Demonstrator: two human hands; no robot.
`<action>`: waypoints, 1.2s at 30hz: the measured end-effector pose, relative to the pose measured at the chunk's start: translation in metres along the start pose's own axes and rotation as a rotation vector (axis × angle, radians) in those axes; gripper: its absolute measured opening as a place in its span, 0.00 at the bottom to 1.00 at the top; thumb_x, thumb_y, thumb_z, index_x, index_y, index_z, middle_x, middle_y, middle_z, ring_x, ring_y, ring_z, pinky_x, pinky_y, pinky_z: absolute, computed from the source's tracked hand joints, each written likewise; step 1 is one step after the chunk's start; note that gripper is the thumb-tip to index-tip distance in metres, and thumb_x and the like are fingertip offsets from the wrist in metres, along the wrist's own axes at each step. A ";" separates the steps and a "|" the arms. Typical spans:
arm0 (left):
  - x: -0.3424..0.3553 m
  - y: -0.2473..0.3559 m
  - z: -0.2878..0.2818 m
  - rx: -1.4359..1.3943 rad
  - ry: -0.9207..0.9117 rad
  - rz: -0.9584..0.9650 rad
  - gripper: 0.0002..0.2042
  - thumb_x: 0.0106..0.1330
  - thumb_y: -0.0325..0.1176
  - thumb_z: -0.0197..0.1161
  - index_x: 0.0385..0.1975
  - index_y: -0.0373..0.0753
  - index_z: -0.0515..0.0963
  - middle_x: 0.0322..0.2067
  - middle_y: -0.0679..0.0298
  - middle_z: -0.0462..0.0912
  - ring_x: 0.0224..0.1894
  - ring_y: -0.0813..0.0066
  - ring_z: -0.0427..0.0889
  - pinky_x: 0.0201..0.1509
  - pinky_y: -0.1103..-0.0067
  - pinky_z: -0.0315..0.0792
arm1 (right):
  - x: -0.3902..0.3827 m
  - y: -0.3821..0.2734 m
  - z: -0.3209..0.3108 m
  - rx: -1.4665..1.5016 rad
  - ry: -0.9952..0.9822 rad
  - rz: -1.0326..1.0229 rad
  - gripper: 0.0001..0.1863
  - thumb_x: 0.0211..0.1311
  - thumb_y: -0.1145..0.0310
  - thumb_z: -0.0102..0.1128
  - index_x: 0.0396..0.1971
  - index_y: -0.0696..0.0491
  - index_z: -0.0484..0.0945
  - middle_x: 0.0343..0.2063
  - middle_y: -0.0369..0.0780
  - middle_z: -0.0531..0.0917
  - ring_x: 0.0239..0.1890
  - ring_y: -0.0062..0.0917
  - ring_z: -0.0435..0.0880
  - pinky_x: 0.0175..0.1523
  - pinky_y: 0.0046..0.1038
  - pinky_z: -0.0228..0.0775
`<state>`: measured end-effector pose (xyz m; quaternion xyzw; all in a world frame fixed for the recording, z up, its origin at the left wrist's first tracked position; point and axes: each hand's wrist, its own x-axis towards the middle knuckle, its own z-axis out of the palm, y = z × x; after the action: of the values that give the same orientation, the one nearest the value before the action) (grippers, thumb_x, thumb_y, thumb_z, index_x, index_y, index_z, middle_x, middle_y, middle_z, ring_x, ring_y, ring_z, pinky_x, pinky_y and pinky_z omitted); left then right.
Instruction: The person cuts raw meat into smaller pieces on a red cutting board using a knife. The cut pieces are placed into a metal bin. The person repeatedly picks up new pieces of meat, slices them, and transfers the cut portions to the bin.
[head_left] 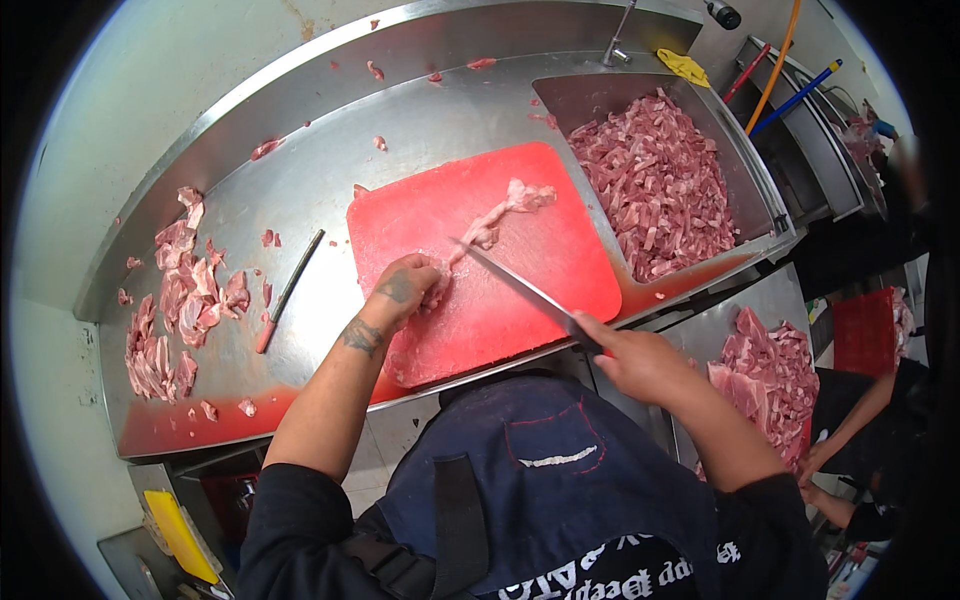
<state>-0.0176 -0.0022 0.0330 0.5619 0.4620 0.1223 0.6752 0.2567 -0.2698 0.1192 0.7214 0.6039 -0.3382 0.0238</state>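
Note:
A long, pale strip of fatty raw meat (pixel 487 230) lies slantwise across a red cutting board (pixel 565 265). My left hand (pixel 405 287) is closed on the strip's near end, pressing it to the board. In my right hand (pixel 640 360) is a knife (pixel 525 288), gripped by its handle. Its blade points up and left over the board, and the tip meets the strip just beyond my left fingers. The far end of the strip is wider and lumpy. My left hand partly hides the near end.
Left of the board lie a sharpening steel (pixel 290 290) and a heap of meat trimmings (pixel 185 290). A sink (pixel 745 170) full of cut meat is at the right, with a yellow cloth (pixel 683 67) behind. Another person's hand (pixel 815 460) is beside a meat pile (pixel 765 375).

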 end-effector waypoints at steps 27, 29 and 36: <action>0.006 0.001 -0.027 1.058 0.578 0.630 0.28 0.59 0.37 0.72 0.61 0.37 0.81 0.59 0.46 0.82 0.61 0.45 0.79 0.71 0.59 0.72 | -0.047 0.035 0.007 0.165 -0.044 0.202 0.43 0.74 0.64 0.61 0.85 0.34 0.53 0.45 0.51 0.89 0.48 0.51 0.89 0.56 0.49 0.80; 0.020 -0.001 0.037 1.071 0.513 0.845 0.20 0.60 0.38 0.71 0.51 0.36 0.82 0.48 0.49 0.84 0.55 0.47 0.80 0.62 0.57 0.76 | -0.047 0.042 0.007 0.145 0.092 0.214 0.44 0.73 0.65 0.62 0.85 0.37 0.53 0.51 0.51 0.88 0.50 0.52 0.88 0.58 0.48 0.80; 0.072 0.031 0.034 1.348 0.620 0.797 0.09 0.64 0.29 0.65 0.42 0.40 0.86 0.49 0.57 0.84 0.53 0.54 0.80 0.53 0.60 0.75 | -0.035 0.067 0.001 0.045 0.328 0.047 0.45 0.74 0.64 0.63 0.85 0.33 0.49 0.41 0.53 0.88 0.45 0.53 0.88 0.52 0.51 0.78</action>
<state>0.0586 0.0354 0.0224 0.9068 0.3676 0.1983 -0.0562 0.3143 -0.3180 0.1111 0.7812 0.5750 -0.2284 -0.0834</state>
